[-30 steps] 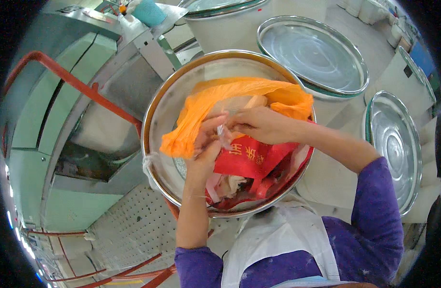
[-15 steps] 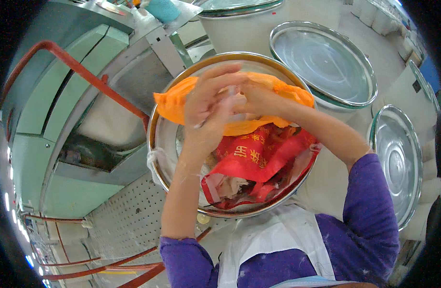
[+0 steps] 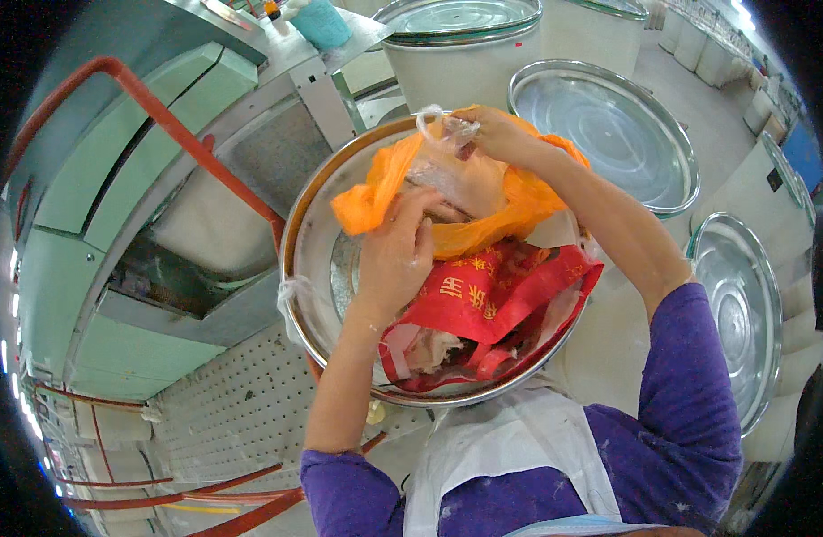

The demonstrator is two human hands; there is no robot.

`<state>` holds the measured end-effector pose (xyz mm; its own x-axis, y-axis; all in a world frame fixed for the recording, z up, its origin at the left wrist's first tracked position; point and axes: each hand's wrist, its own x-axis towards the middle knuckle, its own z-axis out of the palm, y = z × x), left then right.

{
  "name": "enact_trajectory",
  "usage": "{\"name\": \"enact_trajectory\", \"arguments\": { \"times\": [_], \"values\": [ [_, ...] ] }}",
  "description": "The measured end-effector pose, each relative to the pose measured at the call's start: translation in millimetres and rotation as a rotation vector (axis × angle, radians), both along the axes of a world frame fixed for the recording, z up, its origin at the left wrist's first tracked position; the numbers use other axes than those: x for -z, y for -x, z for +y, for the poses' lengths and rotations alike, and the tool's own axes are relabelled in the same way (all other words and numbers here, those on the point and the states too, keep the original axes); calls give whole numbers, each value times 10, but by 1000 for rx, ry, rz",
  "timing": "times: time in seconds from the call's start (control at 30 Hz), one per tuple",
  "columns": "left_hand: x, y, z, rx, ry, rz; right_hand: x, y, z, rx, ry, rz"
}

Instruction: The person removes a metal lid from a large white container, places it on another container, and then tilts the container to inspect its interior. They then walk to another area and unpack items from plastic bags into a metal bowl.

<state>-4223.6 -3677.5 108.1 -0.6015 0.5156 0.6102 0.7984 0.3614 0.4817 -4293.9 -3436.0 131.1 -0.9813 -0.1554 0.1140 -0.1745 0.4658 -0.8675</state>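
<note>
An orange plastic bag (image 3: 472, 237) lies spread in the upper part of a round drum (image 3: 291, 234) with a metal rim. Inside its mouth sits a clear plastic bag (image 3: 458, 179) whose contents I cannot make out. My right hand (image 3: 494, 136) pinches the bunched, looped top of that clear bag and holds it up. Lower and to the left, my left hand (image 3: 395, 251) has its fingers curled over the orange bag's near-left edge, against the clear bag. Closer to me is a red cloth bag (image 3: 465, 300) with yellow printing, its pale crumpled contents partly showing.
Lidded pale drums surround me: one lid (image 3: 604, 130) beyond my right forearm, another (image 3: 738, 318) beside my right elbow. At left stands a green machine (image 3: 156, 170) with a red tubular rail (image 3: 174, 125). A perforated panel (image 3: 228, 407) lies below it.
My hands have moved apart; the right rose with the clear bag's top, the left came lower. The orange bag's mouth has opened, exposing the clear bag.
</note>
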Motion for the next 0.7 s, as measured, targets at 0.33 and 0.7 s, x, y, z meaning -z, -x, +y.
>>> {"name": "enact_trajectory", "arguments": {
  "times": [0.33,0.7],
  "values": [
    [350,-86,-88,205,667,-421,-6,122,122,-36,71,-62],
    [436,425,-125,-114,-378,-651,-242,-197,167,-84,123,-40]
  ]
}}
